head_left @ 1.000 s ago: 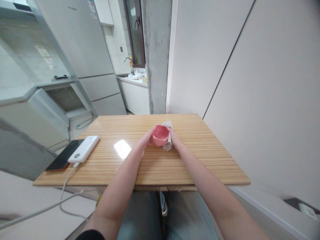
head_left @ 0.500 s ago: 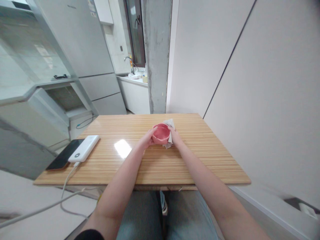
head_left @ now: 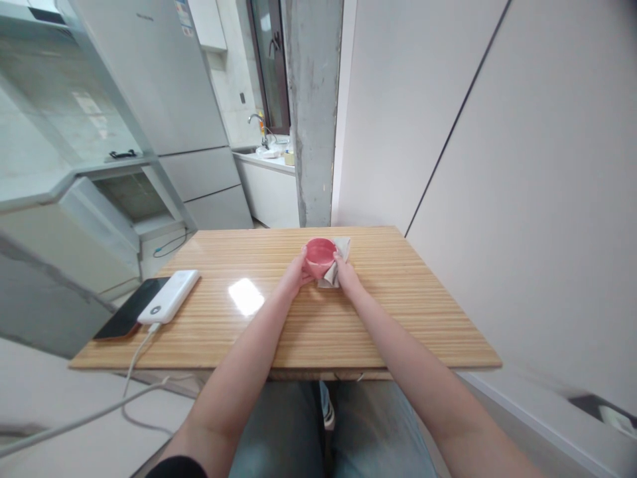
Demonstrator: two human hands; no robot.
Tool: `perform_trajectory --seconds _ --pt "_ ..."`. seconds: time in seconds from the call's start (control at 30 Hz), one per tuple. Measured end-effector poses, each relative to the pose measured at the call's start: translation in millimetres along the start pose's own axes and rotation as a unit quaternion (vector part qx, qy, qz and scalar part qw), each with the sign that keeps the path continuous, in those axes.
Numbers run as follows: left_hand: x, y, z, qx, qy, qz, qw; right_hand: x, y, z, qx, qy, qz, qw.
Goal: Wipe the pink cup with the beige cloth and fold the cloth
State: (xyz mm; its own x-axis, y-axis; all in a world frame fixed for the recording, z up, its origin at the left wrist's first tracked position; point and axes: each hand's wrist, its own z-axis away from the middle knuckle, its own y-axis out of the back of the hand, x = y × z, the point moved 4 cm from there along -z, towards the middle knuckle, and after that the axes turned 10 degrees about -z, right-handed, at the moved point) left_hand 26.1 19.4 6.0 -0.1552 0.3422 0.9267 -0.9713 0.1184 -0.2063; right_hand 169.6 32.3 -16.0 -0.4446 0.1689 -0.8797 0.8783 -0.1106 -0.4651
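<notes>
A pink bowl (head_left: 319, 255) is tilted towards me above the far middle of the table, so its inside shows. My left hand (head_left: 298, 269) is closed on the bowl's left side, thumb near the rim. On the other side, my right hand (head_left: 346, 271) is closed on a pale cloth (head_left: 342, 245) and presses it against the bowl's right wall. Parts of the cloth stick out behind the bowl and below it. The right fingertips are hidden by the bowl and cloth.
The striped wooden table (head_left: 408, 305) has a white power bank (head_left: 169, 297) at its left, lying partly over a black phone (head_left: 130, 311). A white cable (head_left: 133, 365) runs from the power bank off the front edge. A pale wall (head_left: 478, 166) stands close on the right.
The bowl has risen slightly in view and tips more towards me. Both hands have shifted around it, and the cloth now shows more across the bowl's lower right side.
</notes>
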Motion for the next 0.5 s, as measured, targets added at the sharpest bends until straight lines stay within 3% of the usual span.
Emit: perform_trajectory --seconds 0.13,0.33,0.5 --pt "-4 -4 6 -0.008 0.033 -0.034 0.999 -6 5 -5 0.029 -0.015 -0.039 0.999" --pt "2 -1 1 0.021 -0.030 0.087 0.996 4 -7 1 0.003 -0.171 -0.189 0.967" --pt "8 9 -4 0.072 -0.097 0.101 0.988 4 -17 12 -0.018 -0.244 -0.216 0.945"
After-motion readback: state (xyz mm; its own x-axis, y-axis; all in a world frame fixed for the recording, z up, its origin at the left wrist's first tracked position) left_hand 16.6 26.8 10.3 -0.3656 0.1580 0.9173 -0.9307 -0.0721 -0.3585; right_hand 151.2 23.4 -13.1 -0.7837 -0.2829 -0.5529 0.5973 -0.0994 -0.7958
